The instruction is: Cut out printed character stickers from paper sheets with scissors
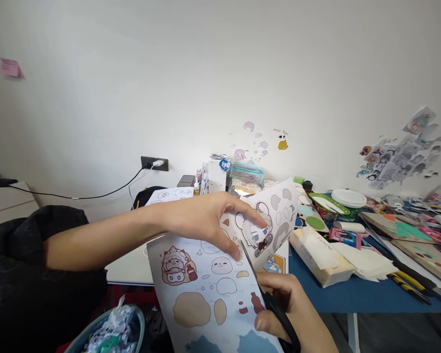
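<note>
My right hand (pixel 294 314) is closed round the black handles of a pair of scissors (pixel 279 314), at the lower middle. Their blades lie along a cut in a printed sheet (pixel 194 279) that shows cartoon figures and coloured shapes. From the left, my left hand (pixel 220 220) reaches across the top of the sheet, its thumb and fingers pressing on the paper near the blade tips. The cut-off part (pixel 275 215), with a white-haired figure and grey shapes, curls up to the right under my left fingers.
A bin of paper scraps (pixel 139 323) stands at the lower left. Right of the sheet, a tissue pack (pixel 323 260), cutters (pixel 411 279), cardboard and a lidded tub (pixel 349 198) lie on the blue table (pixel 327 296). Behind are a pouch (pixel 246 174) and a wall socket (pixel 154 163).
</note>
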